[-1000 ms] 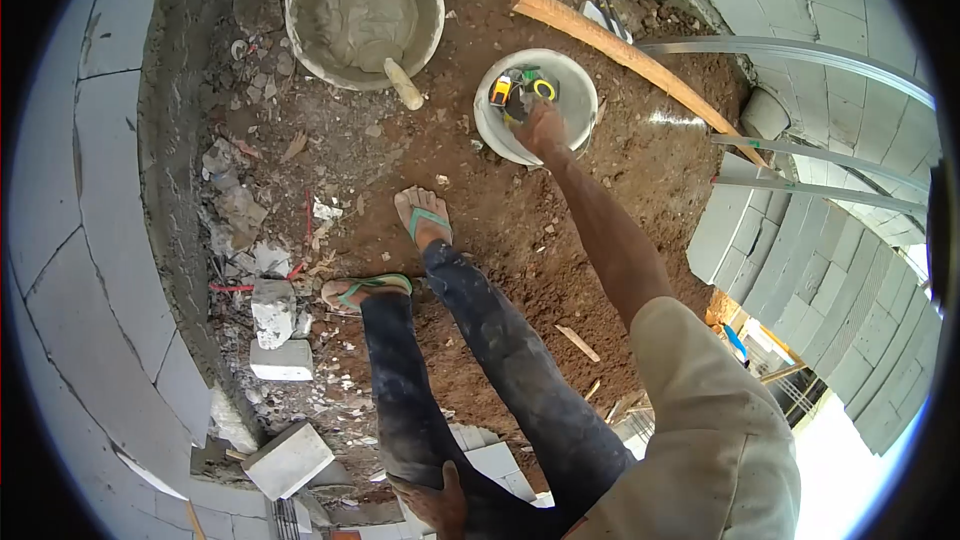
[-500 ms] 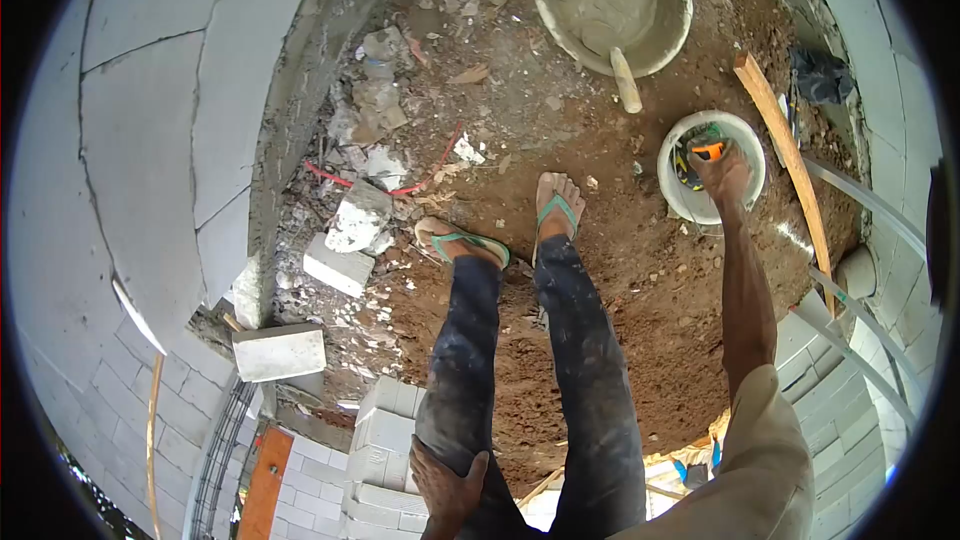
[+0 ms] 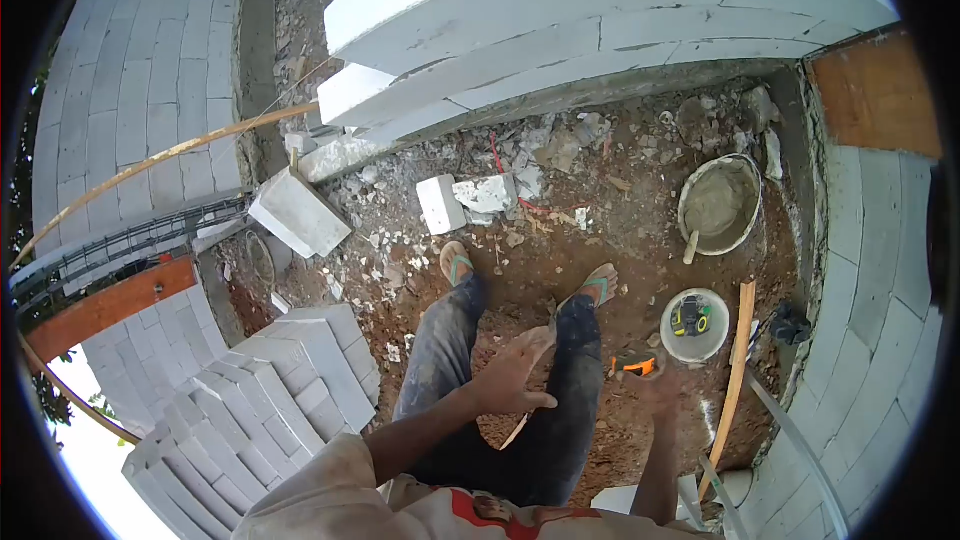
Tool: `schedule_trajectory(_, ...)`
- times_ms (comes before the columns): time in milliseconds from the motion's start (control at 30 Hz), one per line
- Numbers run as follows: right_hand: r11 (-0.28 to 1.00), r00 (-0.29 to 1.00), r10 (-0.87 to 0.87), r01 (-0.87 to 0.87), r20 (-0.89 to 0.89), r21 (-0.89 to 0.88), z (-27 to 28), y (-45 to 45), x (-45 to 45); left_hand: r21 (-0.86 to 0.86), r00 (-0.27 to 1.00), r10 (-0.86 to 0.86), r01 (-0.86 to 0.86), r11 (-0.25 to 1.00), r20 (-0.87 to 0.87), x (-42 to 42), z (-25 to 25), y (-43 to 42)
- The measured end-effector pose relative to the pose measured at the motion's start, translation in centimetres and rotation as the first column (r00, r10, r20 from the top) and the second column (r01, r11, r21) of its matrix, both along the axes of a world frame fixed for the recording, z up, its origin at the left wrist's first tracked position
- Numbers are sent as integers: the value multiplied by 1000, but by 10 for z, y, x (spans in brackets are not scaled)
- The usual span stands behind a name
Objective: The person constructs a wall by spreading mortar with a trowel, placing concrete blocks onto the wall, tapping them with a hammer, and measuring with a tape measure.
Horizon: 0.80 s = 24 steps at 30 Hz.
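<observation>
My right hand [image 3: 655, 390] is closed around an orange and black tape measure [image 3: 632, 366], held above the soil beside my right leg. My left hand [image 3: 515, 372] is held out over my thighs, fingers stretched and thumb apart, with nothing in it. To the right of the tape measure is a white bucket [image 3: 690, 354], with black, green and yellow items [image 3: 690, 318] inside that I cannot name for certain. Beyond it stands a larger tub [image 3: 741, 244] of grey mortar [image 3: 718, 202], a tool's handle [image 3: 691, 248] leaning over its rim.
A wooden strip [image 3: 738, 370] and metal bars lie at the right, near the block wall [image 3: 865, 240]. Stacked pale blocks [image 3: 290, 370] stand at lower left. Loose blocks [image 3: 440, 204] and rubble lie ahead of my feet. A low block wall [image 3: 480, 50] runs across the far side.
My right hand has come out of the white bucket with the tape measure. My left hand has lifted off my leg and opened. The view has turned towards the left.
</observation>
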State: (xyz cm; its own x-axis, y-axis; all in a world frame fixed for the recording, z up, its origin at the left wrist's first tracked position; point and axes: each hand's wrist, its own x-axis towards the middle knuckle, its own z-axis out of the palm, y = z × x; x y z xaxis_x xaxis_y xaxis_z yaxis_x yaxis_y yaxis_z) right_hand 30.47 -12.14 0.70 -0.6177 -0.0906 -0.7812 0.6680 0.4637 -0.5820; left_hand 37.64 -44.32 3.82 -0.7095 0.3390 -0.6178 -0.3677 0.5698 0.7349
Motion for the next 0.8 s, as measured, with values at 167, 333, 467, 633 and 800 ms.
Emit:
schedule_trajectory(167, 813, 857, 515, -478, 28, -333, 30, -175, 20, 174, 992, -30, 8, 985, 123, 5, 26, -60)
schedule_trajectory(333, 811, 781, 531, -355, 328, -465, 12, -329, 35, 107, 964, -1, -28, 994, 267, 16, 18, -214)
schedule_trajectory(467, 816, 826, 269, 77, 495, -572, -8, -461, 54, 65, 969, 59, -77, 995, 239, 33, -3, -353)
schedule_trajectory(633, 779, 660, 188, 352, 728, -520, -68, -615, 40, 10, 969, 166, -171, 985, 184, 22, -28, -521)
schedule_trajectory(800, 810, 759, 47, 352, 650, -469, -117, -717, -12, -89, 939, 309, -298, 950, 153, 25, -48, -642)
